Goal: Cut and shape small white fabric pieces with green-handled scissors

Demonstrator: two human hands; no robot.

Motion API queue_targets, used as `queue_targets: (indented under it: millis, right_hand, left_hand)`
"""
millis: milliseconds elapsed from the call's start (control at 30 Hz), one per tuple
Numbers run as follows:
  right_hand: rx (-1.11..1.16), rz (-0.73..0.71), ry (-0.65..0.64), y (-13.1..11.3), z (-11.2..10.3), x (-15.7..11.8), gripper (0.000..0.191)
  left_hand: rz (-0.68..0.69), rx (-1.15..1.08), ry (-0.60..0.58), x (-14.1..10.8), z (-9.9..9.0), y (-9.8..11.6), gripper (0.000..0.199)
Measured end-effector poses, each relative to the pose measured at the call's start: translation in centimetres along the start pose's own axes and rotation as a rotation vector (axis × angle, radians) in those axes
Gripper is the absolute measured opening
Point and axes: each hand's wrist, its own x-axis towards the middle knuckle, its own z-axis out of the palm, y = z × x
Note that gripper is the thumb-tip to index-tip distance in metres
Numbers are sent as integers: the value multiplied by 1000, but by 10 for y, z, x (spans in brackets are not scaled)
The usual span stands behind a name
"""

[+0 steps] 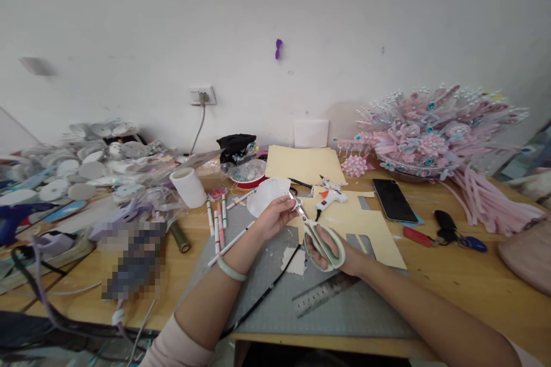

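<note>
My right hand (352, 259) has its fingers through the pale green-and-white handles of a pair of scissors (306, 229). The blades point away and to the left, close to my left fingertips. My left hand (275, 217) is closed in a pinch beside the blade tips; whatever it holds is too small to make out. Below both hands are a grey cutting mat (262, 315), a steel ruler (318, 296) and a torn white scrap (294, 261). Cut cream card (383, 235) lies under and behind the scissors. A white glue gun (330, 198) rests just beyond them.
Several markers (219, 221) and a white roll (188, 188) lie left of the mat. Piled discs and spools (90, 169) crowd the far left. At right are a phone (394, 199), keys (445, 226) and a pink beaded flower arrangement (430, 137). A black cable (262, 301) crosses the mat.
</note>
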Motion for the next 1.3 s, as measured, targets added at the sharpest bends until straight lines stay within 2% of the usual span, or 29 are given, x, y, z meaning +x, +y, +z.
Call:
queue_targets:
  millis: [100, 333, 600, 767, 1000, 1300]
  right_hand:
    - [8, -27, -19, 4, -2, 1, 51]
    - [36, 18, -38, 10, -10, 6, 57]
    - [-22, -103, -215, 13, -7, 9, 65]
    - [-57, -94, -236, 8, -7, 5, 57]
    - [28, -26, -228, 10, -12, 7, 46]
    - [-140, -84, -176, 6, -8, 4, 27]
  left_hand:
    - [15, -10, -8, -3, 5, 2, 16]
    - [36, -11, -6, -4, 8, 2, 20]
    - [38, 55, 24, -2, 7, -3, 19]
    - [45, 65, 32, -3, 7, -2, 19]
    - [-6, 111, 29, -3, 6, -4, 25]
    - [-17, 117, 1, -2, 4, -5, 26]
